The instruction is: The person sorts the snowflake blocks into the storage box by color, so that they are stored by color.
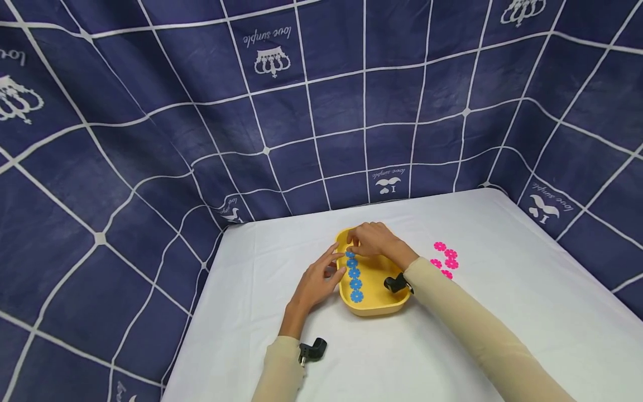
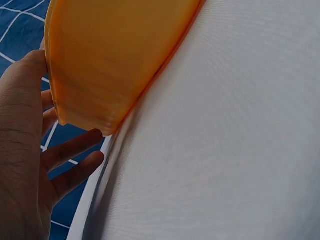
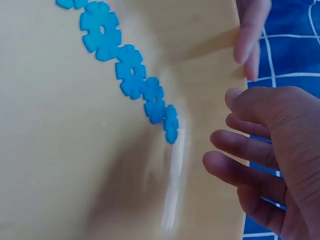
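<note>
A yellow tray (image 1: 377, 282) holds several blue snowflake discs (image 1: 354, 273), laid edge to edge in a line along its left side. My right hand (image 1: 374, 239) hovers over the far end of that line. In the right wrist view its fingers (image 3: 225, 142) are loosely bent, with nothing between them, beside the last blue disc (image 3: 171, 124). At the tray's left rim is my left hand (image 1: 317, 281), its thumb and some fingers reaching over the edge. The left wrist view shows two fingers (image 2: 75, 150) stretched out beside the tray's outer wall (image 2: 115, 60).
Several pink snowflake discs (image 1: 451, 254) lie loose on the white tablecloth (image 1: 502, 312) right of the tray. A dark blue checked curtain (image 1: 341, 111) hangs behind and on both sides of the table.
</note>
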The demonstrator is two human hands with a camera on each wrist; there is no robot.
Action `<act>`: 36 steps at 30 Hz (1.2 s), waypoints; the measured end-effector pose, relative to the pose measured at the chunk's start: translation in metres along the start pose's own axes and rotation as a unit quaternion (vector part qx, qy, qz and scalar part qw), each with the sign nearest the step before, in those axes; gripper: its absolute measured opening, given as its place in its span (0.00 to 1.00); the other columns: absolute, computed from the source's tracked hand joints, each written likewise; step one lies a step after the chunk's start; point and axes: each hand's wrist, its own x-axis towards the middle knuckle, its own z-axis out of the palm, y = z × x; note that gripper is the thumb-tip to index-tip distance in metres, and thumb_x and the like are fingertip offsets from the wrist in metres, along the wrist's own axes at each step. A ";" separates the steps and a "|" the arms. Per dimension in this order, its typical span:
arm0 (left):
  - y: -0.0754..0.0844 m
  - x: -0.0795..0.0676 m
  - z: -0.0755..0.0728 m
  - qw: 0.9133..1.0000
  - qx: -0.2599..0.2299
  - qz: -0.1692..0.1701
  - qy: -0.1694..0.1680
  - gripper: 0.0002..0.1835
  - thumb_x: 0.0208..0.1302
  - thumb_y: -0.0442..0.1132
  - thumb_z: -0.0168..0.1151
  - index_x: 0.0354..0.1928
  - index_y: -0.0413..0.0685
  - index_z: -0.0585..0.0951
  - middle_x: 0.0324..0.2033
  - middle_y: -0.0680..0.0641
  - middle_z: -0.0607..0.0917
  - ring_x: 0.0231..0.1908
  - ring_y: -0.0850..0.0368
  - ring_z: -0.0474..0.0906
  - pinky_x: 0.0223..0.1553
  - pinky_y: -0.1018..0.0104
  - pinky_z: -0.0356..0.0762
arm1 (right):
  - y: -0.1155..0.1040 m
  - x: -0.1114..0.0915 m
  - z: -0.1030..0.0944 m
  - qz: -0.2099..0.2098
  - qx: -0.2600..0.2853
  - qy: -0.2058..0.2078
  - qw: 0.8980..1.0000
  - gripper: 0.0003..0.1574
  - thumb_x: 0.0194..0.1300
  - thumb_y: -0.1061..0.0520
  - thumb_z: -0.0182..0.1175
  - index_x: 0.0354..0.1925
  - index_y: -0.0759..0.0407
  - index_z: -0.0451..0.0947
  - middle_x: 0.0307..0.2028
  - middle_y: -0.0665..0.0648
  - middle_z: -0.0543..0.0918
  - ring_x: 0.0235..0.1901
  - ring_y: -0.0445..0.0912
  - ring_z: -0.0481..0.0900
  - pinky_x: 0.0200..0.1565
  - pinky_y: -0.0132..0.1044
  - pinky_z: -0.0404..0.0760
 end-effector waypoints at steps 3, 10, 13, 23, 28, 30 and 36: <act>0.000 0.000 0.002 1.000 0.000 0.001 -0.002 0.28 0.80 0.57 0.60 0.75 0.56 0.78 0.81 0.66 0.63 0.50 0.60 0.87 0.56 0.59 0.88 | 0.000 -0.004 -0.003 0.007 0.008 0.010 1.000 0.18 0.71 0.42 0.71 0.53 0.48 0.90 0.37 0.43 0.91 0.35 0.43 0.85 0.39 0.42 0.86; 0.001 0.001 0.002 1.000 0.001 0.005 -0.002 0.29 0.80 0.59 0.60 0.75 0.57 0.78 0.81 0.66 0.65 0.50 0.61 0.87 0.55 0.60 0.88 | -0.001 -0.014 -0.008 0.016 0.034 0.040 0.998 0.17 0.70 0.43 0.71 0.51 0.48 0.91 0.37 0.42 0.90 0.35 0.43 0.85 0.37 0.40 0.84; 0.002 0.002 0.002 1.000 0.004 0.004 -0.003 0.29 0.80 0.60 0.59 0.75 0.57 0.78 0.81 0.66 0.64 0.50 0.61 0.87 0.56 0.60 0.87 | -0.001 -0.017 -0.008 0.020 0.046 0.048 0.998 0.16 0.70 0.43 0.71 0.51 0.48 0.91 0.37 0.42 0.90 0.37 0.43 0.85 0.39 0.40 0.85; 0.001 0.002 0.001 1.000 -0.001 0.009 0.000 0.28 0.80 0.58 0.60 0.75 0.57 0.78 0.81 0.66 0.64 0.52 0.60 0.87 0.56 0.60 0.87 | 0.010 -0.033 -0.008 0.036 0.103 0.064 0.992 0.16 0.71 0.45 0.72 0.52 0.50 0.91 0.40 0.45 0.91 0.41 0.46 0.88 0.44 0.43 0.86; -0.001 0.001 -0.001 1.000 -0.003 0.002 -0.003 0.29 0.80 0.60 0.59 0.75 0.57 0.78 0.81 0.66 0.64 0.51 0.61 0.87 0.57 0.61 0.87 | 0.014 -0.040 -0.014 0.043 0.112 0.068 0.990 0.17 0.72 0.44 0.71 0.53 0.50 0.90 0.43 0.47 0.92 0.45 0.47 0.88 0.47 0.47 0.87; -0.002 0.001 -0.001 1.000 -0.004 0.000 -0.005 0.29 0.80 0.60 0.59 0.75 0.57 0.78 0.81 0.66 0.64 0.51 0.60 0.87 0.57 0.61 0.87 | 0.016 -0.044 -0.017 0.047 0.113 0.072 0.990 0.19 0.73 0.43 0.70 0.54 0.51 0.90 0.43 0.47 0.91 0.44 0.46 0.87 0.47 0.48 0.87; -0.003 0.000 0.000 1.000 -0.004 0.003 -0.002 0.29 0.80 0.60 0.59 0.75 0.56 0.78 0.82 0.63 0.64 0.52 0.59 0.87 0.58 0.60 0.87 | 0.026 -0.058 -0.025 0.066 0.120 0.087 0.987 0.19 0.73 0.42 0.70 0.54 0.51 0.91 0.43 0.48 0.91 0.42 0.45 0.85 0.44 0.46 0.86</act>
